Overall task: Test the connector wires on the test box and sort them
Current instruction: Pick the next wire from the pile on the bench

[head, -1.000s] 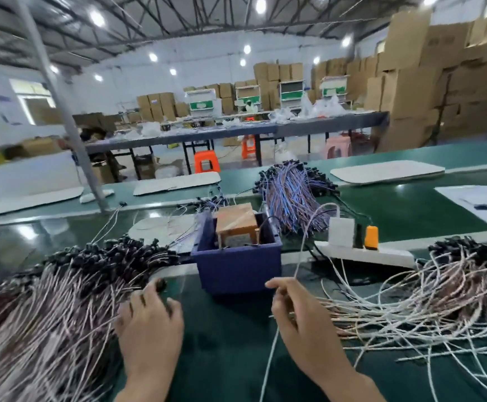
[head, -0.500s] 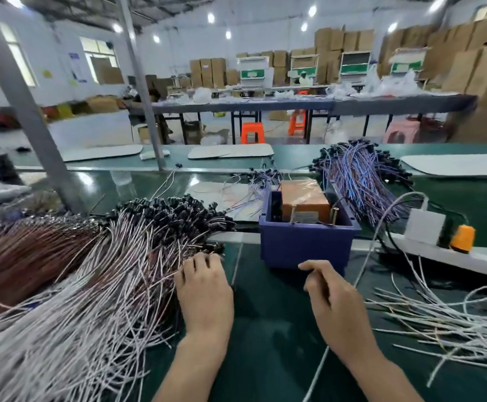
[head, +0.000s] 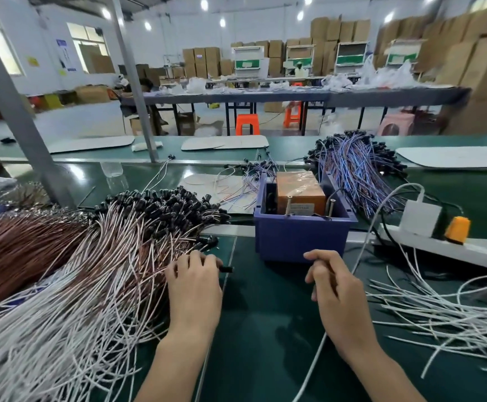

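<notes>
The test box (head: 300, 195), orange-brown and wrapped in clear film, sits inside a purple bin (head: 300, 240) at the centre. A big pile of connector wires (head: 105, 256) with black plug ends lies on the left. My left hand (head: 194, 288) is at the pile's right edge, fingers curled round one connector wire (head: 227, 269) whose black plug sticks out to the right. My right hand (head: 336, 297) is just in front of the bin, fingers curled round a white cable (head: 381, 216) that runs up to a white adapter (head: 420, 217).
A heap of loose white wires (head: 439, 311) lies at the right. A white power strip (head: 445, 249) carries the adapter and an orange plug (head: 457, 230). Blue-purple wires (head: 355, 166) are piled behind the bin. A grey post (head: 18, 117) stands at the back left.
The view swung left and came closer. My left hand moved to the pile's edge and closed on a connector wire. My right hand stayed in front of the bin.
</notes>
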Demonstrator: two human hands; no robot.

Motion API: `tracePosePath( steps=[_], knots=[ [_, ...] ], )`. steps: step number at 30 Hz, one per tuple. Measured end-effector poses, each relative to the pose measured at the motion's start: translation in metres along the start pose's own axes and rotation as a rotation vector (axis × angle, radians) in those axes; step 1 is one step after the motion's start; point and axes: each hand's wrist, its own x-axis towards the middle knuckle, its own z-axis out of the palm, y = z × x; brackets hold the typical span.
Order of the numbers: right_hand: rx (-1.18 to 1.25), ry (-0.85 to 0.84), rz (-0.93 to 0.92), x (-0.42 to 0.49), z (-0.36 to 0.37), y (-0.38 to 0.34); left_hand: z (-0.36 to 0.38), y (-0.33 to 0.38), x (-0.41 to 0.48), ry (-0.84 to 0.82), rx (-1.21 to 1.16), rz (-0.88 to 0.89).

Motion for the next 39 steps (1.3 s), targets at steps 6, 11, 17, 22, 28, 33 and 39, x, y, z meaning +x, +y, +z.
tracePosePath(
  steps=[6,11,17,22,28,33,39],
  knots=[
    [0.384,-0.021,0.146,-0.002,-0.004,-0.019,-0.011,0.036,-0.007,0.414,-0.423,0.418],
    [0.838,-0.130,0.393,-0.001,-0.009,-0.030,-0.006,0.081,-0.029,0.310,-0.514,0.617],
    [1.029,-0.021,0.550,0.003,-0.012,-0.034,-0.003,0.089,-0.034,0.206,-0.549,0.707],
    [1.313,0.200,0.552,0.019,-0.034,-0.025,0.000,0.085,-0.031,0.183,-0.485,0.715],
    [1.387,0.310,0.516,0.030,-0.078,0.005,0.001,0.062,-0.016,0.354,-0.373,0.569],
    [0.985,0.031,0.498,0.023,-0.066,0.004,0.006,0.051,-0.010,0.440,-0.274,0.419],
    [0.232,-0.228,0.153,0.005,-0.033,-0.016,0.004,0.055,-0.013,0.533,-0.302,0.482]
  ],
)
